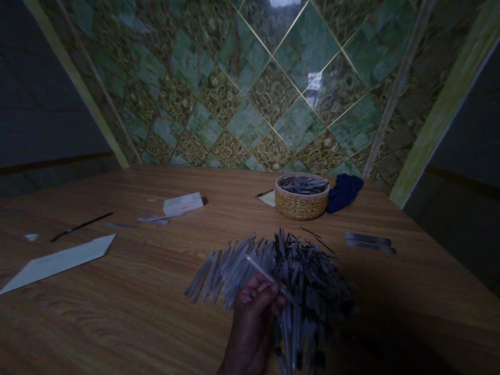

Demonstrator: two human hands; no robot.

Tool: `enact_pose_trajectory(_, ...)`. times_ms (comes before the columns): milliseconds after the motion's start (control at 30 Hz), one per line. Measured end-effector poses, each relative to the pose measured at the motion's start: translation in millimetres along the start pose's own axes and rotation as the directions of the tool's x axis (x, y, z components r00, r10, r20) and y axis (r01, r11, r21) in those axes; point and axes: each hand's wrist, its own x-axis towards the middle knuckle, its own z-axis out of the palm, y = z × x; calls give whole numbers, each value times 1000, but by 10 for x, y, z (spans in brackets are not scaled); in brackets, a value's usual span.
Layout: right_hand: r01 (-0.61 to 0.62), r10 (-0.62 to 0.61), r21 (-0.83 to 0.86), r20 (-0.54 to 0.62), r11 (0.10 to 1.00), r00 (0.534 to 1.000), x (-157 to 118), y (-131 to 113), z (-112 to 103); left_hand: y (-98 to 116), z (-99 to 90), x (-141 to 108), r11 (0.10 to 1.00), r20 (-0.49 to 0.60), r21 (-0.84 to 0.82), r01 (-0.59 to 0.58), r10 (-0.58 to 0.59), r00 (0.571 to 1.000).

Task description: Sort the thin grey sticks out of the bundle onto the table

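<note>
My left hand (255, 312) comes up from the bottom edge, its thumb and fingers closed on a slim clear pen (260, 268). The pen slants from upper left to lower right, and its lower end blends into the dark pile behind. Beneath and beyond the hand, many pale, clear pens (238, 260) lie side by side on the table. A heap of darker pens with black parts (308, 271) spreads to the right, some pointing toward me. My right hand does not show; deep shadow covers the lower right.
A round woven basket (300, 205) full of similar pens stands farther back, beside a dark blue cloth (346, 191). Two wrapped strips (369, 242) lie right. Leftward are a white box (183, 203), a pale flat card (58, 262) and a black strip (82, 226). A tiled wall (253, 114) rises behind the table.
</note>
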Motion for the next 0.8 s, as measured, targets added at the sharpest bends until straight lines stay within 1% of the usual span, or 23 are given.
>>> enact_pose_trajectory(167,-51,50,27,31,998,998,58,35,77,-129,37,-56,997,81,62,50,-55,995)
enact_pose_trajectory(333,-115,113,60,31,992,993,153,32,225,-219,74,-132,992,104,17,122,-123,987)
enact_pose_trajectory(433,-146,143,129,31,981,989,191,5,304,-249,77,-144,990,106,8,142,-142,984)
enact_pose_trajectory(533,-141,138,211,28,967,990,202,-27,344,-253,75,-139,988,109,25,151,-153,982)
enact_pose_trajectory(633,-124,124,249,15,960,992,199,-45,335,-241,71,-131,988,110,17,154,-155,982)
enact_pose_trajectory(800,-121,105,260,77,958,992,205,-13,313,-250,44,-124,981,129,-29,194,-189,974)
